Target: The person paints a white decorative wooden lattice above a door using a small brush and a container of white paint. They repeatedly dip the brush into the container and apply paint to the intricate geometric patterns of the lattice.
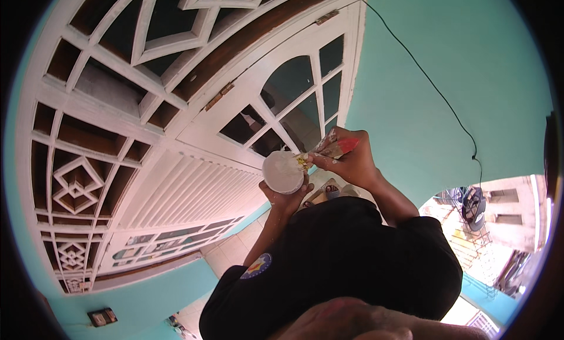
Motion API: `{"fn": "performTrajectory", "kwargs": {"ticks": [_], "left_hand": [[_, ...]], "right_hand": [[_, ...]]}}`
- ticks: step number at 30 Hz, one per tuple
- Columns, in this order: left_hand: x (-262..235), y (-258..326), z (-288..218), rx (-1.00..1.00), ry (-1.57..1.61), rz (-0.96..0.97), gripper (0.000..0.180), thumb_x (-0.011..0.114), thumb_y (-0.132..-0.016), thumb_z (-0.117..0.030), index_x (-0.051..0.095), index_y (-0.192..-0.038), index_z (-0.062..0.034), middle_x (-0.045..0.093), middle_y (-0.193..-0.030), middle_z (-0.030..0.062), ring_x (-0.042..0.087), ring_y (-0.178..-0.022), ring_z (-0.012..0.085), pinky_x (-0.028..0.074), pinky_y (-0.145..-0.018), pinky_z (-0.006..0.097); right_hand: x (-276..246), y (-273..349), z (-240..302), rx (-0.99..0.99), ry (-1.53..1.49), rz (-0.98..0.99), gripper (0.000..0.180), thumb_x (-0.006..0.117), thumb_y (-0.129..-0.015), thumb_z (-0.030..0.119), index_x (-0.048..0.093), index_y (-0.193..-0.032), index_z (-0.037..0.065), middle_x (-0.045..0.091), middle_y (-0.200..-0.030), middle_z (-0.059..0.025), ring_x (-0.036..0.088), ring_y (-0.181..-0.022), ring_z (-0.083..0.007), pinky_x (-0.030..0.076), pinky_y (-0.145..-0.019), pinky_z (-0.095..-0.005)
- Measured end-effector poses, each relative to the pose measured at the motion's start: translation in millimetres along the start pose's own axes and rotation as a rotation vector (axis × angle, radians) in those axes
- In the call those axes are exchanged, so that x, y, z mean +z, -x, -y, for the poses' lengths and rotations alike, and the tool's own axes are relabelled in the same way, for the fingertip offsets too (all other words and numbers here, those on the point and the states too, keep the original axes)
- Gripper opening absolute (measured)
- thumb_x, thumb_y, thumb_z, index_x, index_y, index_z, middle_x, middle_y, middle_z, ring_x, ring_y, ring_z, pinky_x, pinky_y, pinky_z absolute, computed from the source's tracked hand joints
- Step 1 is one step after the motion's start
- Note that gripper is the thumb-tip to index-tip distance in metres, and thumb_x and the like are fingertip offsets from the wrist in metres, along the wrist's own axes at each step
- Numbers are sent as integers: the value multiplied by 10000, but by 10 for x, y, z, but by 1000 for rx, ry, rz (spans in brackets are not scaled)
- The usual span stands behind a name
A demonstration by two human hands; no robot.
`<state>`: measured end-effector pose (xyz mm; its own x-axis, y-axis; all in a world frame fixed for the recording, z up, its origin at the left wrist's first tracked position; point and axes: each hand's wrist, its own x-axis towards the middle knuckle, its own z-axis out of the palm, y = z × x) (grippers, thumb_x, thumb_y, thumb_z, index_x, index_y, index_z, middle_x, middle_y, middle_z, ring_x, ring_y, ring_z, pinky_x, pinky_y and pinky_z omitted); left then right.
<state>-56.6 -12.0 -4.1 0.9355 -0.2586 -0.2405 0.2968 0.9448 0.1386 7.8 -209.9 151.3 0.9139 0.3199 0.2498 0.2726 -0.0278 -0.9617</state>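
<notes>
A paintbrush (pixel 336 146) with a red handle is gripped between the clenched fingers of the right hand (pixel 352 161), its bristle end laid against the rim of a small white paint-smeared container (pixel 284 171). That container is cupped from below by the fingers of the left hand (pixel 286 199), in front of a white louvred door (pixel 194 187) with arched glass panes. A turquoise wall (pixel 435 58) crossed by a thin black cable (pixel 423 76) is seen beside the door frame.

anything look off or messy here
Mostly the thin black cable: it runs loose and slanted across the turquoise wall rather than along an edge. Also, the white tub in the left hand looks smeared outside, as does the handle of the brush that the right hand holds.
</notes>
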Motion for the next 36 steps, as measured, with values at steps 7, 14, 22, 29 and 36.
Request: {"fn": "performTrajectory", "kwargs": {"ticks": [7,14,22,29,36], "left_hand": [[-143,-191,219,-67,-419,11,765,397,-749,-642,521,-1301,-127,572,-1187,114,540,-944,306,414,-755,441],[-89,-40,182,-11,-202,-205,743,431,-750,-592,524,-1308,-110,563,-1227,134,538,-1026,313,437,-872,474],[-117,151,20,62,-41,-254,718,384,-759,-559,502,-1327,-136,522,-1280,121,503,-1068,305,407,-900,503],[-193,245,-9,178,-159,-191,692,392,-767,-555,508,-1288,-114,536,-1201,123,510,-1015,290,418,-806,457],[-311,176,-43,259,-593,-148,480,487,-859,-403,517,-1234,-105,562,-1161,66,533,-1040,215,421,-880,415]], "right_hand": [[-67,-174,117,-473,739,345,203,825,-729,235,712,-791,79,682,-739,-24,621,-687,-206,521,-607,-339],[149,-223,13,-489,675,431,183,811,-726,271,745,-796,115,675,-751,5,611,-753,-182,512,-628,-332],[496,-424,65,-410,755,609,259,806,-752,369,760,-824,124,675,-734,-12,605,-765,-189,500,-645,-349],[543,-434,245,-373,559,541,267,833,-769,280,742,-862,47,698,-753,-91,647,-672,-206,516,-605,-330],[631,-331,222,-44,318,457,222,837,-789,140,705,-871,-19,723,-783,-89,676,-669,-105,542,-618,-273]]}}
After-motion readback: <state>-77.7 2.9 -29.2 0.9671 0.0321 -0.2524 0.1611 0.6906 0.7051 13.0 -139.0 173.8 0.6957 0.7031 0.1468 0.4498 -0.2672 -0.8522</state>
